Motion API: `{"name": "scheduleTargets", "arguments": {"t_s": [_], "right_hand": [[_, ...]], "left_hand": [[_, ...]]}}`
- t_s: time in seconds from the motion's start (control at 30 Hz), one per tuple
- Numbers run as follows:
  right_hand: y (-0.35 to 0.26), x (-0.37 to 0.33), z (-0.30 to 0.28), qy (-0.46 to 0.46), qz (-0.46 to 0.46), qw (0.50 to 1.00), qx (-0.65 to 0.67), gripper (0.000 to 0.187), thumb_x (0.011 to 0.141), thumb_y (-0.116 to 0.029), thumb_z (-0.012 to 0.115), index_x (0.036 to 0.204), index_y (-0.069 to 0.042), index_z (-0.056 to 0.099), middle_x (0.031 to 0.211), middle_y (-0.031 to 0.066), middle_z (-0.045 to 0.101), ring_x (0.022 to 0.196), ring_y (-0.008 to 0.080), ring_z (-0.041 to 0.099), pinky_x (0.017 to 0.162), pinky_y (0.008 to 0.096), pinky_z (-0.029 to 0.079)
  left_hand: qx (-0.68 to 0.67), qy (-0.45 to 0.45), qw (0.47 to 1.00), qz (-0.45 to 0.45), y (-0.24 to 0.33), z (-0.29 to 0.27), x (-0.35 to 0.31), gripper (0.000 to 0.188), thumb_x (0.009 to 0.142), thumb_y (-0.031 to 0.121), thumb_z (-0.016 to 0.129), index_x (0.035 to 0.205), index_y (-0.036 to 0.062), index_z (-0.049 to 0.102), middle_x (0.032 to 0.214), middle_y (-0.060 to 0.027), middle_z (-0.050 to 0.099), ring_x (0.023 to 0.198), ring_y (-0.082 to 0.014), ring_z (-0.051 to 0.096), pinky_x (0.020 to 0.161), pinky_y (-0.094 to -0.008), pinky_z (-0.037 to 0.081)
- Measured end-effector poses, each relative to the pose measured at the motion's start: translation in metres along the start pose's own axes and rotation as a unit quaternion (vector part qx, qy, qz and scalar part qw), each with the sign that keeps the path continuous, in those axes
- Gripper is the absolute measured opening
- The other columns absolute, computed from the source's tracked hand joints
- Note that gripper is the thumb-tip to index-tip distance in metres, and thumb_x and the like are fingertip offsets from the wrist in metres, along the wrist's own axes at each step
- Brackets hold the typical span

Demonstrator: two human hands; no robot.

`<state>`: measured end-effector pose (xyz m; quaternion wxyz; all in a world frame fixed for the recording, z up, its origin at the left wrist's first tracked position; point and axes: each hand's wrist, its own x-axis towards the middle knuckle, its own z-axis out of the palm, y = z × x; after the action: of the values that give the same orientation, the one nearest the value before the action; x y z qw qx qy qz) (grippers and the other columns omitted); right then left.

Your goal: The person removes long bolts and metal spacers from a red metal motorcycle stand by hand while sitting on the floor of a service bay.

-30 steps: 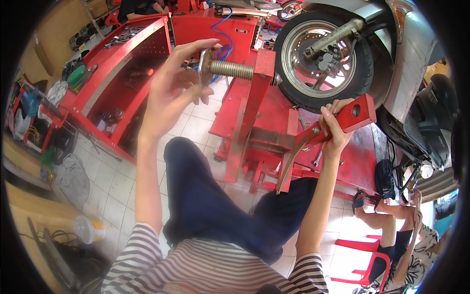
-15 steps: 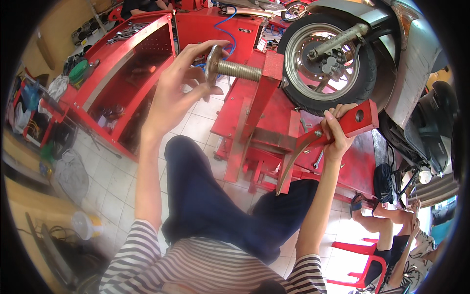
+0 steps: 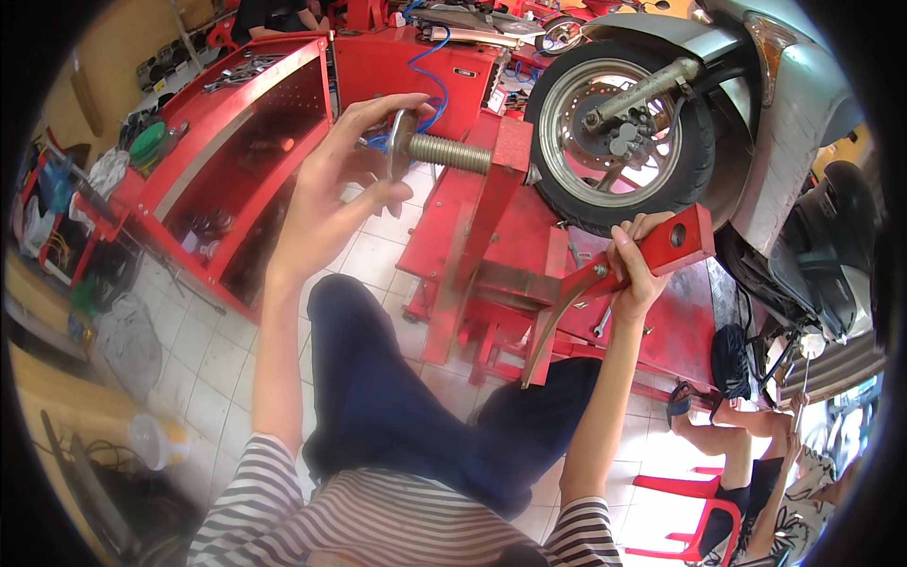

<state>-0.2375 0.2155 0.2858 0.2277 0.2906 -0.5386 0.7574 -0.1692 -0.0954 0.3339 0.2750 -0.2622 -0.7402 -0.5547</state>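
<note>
A red metal wheel clamp stands in front of a motor scooter's front wheel (image 3: 624,137). From the top of its left arm (image 3: 482,213) a threaded screw (image 3: 449,153) sticks out toward the left, ending in a flat round metal knob (image 3: 401,144). My left hand (image 3: 331,180) curls round that knob, fingers over its upper edge and thumb near its lower edge. On the other side, my right hand (image 3: 639,265) is wrapped round the clamp's right arm (image 3: 682,241), just below a block with a round hole. A curved metal lever (image 3: 548,335) hangs beside that arm.
The silver scooter (image 3: 803,123) stands on a red lift platform (image 3: 671,326), where a spanner (image 3: 602,321) lies. To the left is a red tool cabinet (image 3: 236,123) with spanners on top. A seated person's legs (image 3: 732,435) and a red chair (image 3: 694,510) are at lower right.
The whole view has shifted slightly. My left thumb has slid lower beside the knob and its fingers have shifted round the edge. My right hand keeps its hold on the right arm.
</note>
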Motion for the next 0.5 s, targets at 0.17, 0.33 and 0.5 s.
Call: {"name": "scheduleTargets", "arguments": {"t_s": [0.17,0.33,0.5], "right_hand": [[0.0,0.0,0.0,0.0,0.005,1.0,-0.003,0.026,0.079,0.009,0.064,0.085,-0.006,0.044,0.068,-0.0001,0.039,0.049,0.0058,0.033,0.043,0.0211,0.027],[0.001,0.001,0.0,0.005,0.004,1.0,-0.01,0.025,0.079,0.008,0.064,0.085,-0.006,0.044,0.068,0.0,0.039,0.049,0.0062,0.033,0.043,0.0212,0.027],[0.002,0.005,-0.002,0.013,0.003,1.0,-0.01,0.025,0.079,0.008,0.064,0.085,-0.006,0.044,0.067,0.0001,0.039,0.048,0.0063,0.033,0.043,0.0213,0.028]], "left_hand": [[0.044,0.033,0.998,0.028,-0.002,0.007,0.001,0.071,0.072,-0.009,0.064,0.139,0.0064,0.047,0.134,-0.0084,0.054,0.073,-0.0108,0.065,0.064,-0.025,0.054],[0.035,0.054,0.998,0.018,-0.011,0.007,0.0,0.057,0.084,0.005,0.06,0.14,0.0079,0.047,0.121,-0.0081,0.059,0.066,-0.0085,0.06,0.056,-0.0224,0.047],[-0.008,0.043,0.999,-0.03,-0.016,-0.004,-0.001,0.051,0.092,0.023,0.055,0.14,0.0093,0.047,0.109,-0.0063,0.061,0.062,-0.008,0.055,0.054,-0.0224,0.042]]}}
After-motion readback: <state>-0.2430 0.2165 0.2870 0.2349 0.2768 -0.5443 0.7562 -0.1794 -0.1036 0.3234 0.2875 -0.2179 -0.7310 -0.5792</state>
